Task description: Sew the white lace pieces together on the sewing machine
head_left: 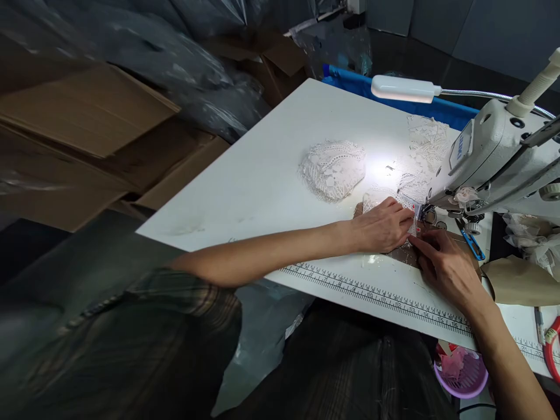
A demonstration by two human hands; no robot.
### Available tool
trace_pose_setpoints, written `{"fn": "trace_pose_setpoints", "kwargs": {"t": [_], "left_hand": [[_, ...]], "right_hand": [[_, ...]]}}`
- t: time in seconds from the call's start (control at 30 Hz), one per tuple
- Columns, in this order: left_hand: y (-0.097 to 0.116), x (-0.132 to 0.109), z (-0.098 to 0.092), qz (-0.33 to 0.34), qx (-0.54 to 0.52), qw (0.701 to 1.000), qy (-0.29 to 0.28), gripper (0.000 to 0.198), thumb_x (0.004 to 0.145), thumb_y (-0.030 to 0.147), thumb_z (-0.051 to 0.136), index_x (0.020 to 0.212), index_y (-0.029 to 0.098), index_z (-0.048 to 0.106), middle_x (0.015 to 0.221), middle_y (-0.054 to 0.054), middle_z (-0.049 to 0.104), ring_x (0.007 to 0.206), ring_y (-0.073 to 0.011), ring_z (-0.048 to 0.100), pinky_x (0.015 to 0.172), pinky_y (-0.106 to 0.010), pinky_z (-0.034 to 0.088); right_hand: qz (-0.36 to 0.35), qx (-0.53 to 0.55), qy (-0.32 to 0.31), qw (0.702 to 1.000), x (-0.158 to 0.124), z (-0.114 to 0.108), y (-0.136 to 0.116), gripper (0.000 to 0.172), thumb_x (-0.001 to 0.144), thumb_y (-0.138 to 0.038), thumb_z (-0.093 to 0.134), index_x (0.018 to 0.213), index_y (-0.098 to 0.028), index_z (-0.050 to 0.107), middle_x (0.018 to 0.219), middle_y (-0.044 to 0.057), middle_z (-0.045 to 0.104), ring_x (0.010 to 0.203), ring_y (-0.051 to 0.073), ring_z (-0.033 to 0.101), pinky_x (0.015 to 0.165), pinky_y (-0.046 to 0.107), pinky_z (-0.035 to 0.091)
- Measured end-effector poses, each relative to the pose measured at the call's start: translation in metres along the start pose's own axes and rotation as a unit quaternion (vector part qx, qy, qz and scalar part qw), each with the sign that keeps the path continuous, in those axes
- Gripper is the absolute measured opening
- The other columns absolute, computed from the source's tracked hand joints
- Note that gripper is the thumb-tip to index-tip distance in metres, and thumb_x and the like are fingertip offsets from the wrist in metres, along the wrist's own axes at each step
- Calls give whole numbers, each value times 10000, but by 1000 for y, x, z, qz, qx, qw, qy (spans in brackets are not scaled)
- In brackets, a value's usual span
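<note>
A white sewing machine (490,151) leans in from the right, with its needle area over the table. Beside its presser foot, my left hand (385,226) has closed fingers on a piece of white lace (371,200). My right hand (450,265) is just across from it, index finger reaching to the near edge of the same lace, fingers bent together. A brown flat sheet (402,254) lies beneath both hands. What sits exactly under the fingertips is partly hidden.
A heap of white lace (335,169) rests on the white table (245,192); more lace pieces (426,140) lie behind the needle. Blue thread snips (472,240) are right of the needle. A lamp (405,88) shines above. Cardboard boxes (83,111) stand left, a purple basket (464,379) below.
</note>
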State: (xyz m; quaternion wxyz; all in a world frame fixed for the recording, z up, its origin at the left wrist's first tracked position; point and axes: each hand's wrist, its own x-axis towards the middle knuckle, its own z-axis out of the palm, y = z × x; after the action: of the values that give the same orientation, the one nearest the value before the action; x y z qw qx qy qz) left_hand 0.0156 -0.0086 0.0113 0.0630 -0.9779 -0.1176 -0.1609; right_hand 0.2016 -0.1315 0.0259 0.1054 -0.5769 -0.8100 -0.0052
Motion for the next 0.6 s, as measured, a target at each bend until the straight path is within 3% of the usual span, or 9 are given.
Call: {"fn": "trace_pose_setpoints", "kwargs": {"t": [0.17,0.33,0.6], "left_hand": [[-14,9,6,52,-33,998,22,299,1024,216,432,1070,150,720,1185,-119,709,977,-210,659,1071,-422,417],[-26,6,16,59,-85,990,92,299,1037,235,427,1112,175,710,1221,-102,721,1005,-208,672,1057,-437,420],[-24,4,20,27,-117,987,105,266,1017,229,465,1112,222,713,1222,-73,737,1006,-213,676,1086,-494,386]], "right_hand": [[15,-22,14,1000,1,2,-4,423,913,-139,468,1268,-202,687,1135,142,644,907,235,648,647,315,558],[39,-10,32,999,1,6,-5,399,921,-156,466,1241,-221,695,1124,121,639,886,215,652,627,297,550],[61,9,30,998,1,6,-6,388,934,-185,464,1242,-225,698,1128,124,635,887,221,668,626,316,564]]}}
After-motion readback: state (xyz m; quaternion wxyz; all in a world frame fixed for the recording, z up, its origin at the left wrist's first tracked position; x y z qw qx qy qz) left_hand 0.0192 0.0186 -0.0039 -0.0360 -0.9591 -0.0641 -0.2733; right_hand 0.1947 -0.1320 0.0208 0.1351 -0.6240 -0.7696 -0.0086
